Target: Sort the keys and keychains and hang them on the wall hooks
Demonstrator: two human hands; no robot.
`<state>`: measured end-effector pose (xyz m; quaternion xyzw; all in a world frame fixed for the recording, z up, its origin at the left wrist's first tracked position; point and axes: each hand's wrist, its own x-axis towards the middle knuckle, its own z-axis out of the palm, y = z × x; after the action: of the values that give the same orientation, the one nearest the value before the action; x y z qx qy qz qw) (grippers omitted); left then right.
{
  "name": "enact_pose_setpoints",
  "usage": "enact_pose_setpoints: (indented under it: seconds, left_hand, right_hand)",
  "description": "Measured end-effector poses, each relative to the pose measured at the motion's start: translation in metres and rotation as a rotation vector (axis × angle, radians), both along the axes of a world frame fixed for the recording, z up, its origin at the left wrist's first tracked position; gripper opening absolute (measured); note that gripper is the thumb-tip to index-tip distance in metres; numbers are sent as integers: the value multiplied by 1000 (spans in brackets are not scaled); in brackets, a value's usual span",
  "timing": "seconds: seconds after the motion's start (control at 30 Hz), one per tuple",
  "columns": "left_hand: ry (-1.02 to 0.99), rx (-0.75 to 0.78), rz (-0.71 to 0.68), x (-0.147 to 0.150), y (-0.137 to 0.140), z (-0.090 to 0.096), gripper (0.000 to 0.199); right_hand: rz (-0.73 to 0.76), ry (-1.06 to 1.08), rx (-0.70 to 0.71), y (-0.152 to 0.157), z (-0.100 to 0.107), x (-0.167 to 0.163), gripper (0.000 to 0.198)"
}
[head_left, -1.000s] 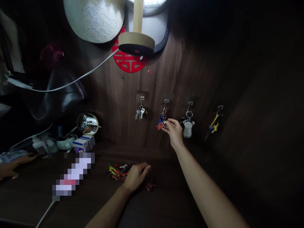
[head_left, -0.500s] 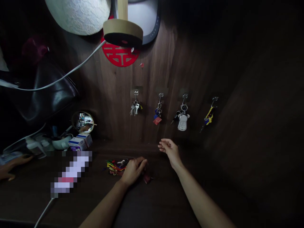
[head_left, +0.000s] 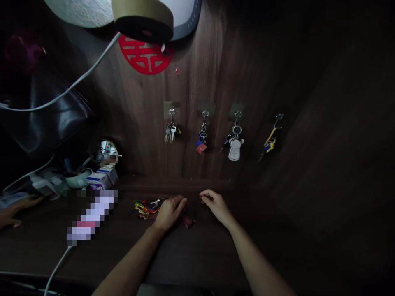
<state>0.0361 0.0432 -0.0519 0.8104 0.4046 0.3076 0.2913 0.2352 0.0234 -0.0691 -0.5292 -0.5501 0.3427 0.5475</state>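
Note:
My left hand (head_left: 170, 210) lies closed over a bunch of keys on the dark wooden shelf. To its left stick out coloured cords (head_left: 145, 209) and a silver key (head_left: 156, 203). A dark red tag (head_left: 187, 222) shows on its other side; what lies under the palm is hidden. My right hand (head_left: 214, 203) is raised near it, fingers curved and slightly apart from the thumb, with nothing visible in them. Above, on wall hooks, hang silver keys (head_left: 170, 133), a bunch with a red tag (head_left: 201, 147), keys with a white fob (head_left: 235, 149) and a yellow-strapped key (head_left: 270, 142).
At left are a pixelated phone-like object (head_left: 92, 218) with a white cable, another person's hand (head_left: 18, 209), boxes (head_left: 101, 177), a bottle (head_left: 43, 185) and a round mirror (head_left: 108, 152). A black bag (head_left: 55, 111) and a red cut-out (head_left: 148, 57) are higher up.
My right hand has come down and left, closer to my left hand. The left hand stays over the keys. The whole view has shifted slightly.

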Motion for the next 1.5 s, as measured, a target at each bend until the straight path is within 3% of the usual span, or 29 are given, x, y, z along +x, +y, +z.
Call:
enact_pose_setpoints:
  seconds: [0.27, 0.47, 0.6, 0.7, 0.93, 1.1, 1.5]
  left_hand:
    - [46, 55, 96, -5, 3, -2, 36]
    - [85, 64, 139, -6, 5, -3, 34]
    - [114, 61, 152, -5, 4, -2, 35]
    - [132, 70, 158, -5, 4, -2, 35]
    - [124, 75, 134, -5, 4, -1, 33]
    - [136, 102, 125, -5, 3, -2, 33]
    - [118, 169, 26, -5, 4, -4, 31]
  right_hand:
    - [206, -288, -57, -8, 8, 2, 13]
    - [413, -508, -72, -18, 20, -2, 24]
    - [412, -642, -95, -23, 22, -3, 33]
    - [391, -660, -75, -21, 17, -4, 27]
    - [304, -593, 22, -14, 10, -6, 12]
    - [187, -528, 2, -12, 10, -8, 20]
    - [189, 76, -135, -2, 7, -18, 32]
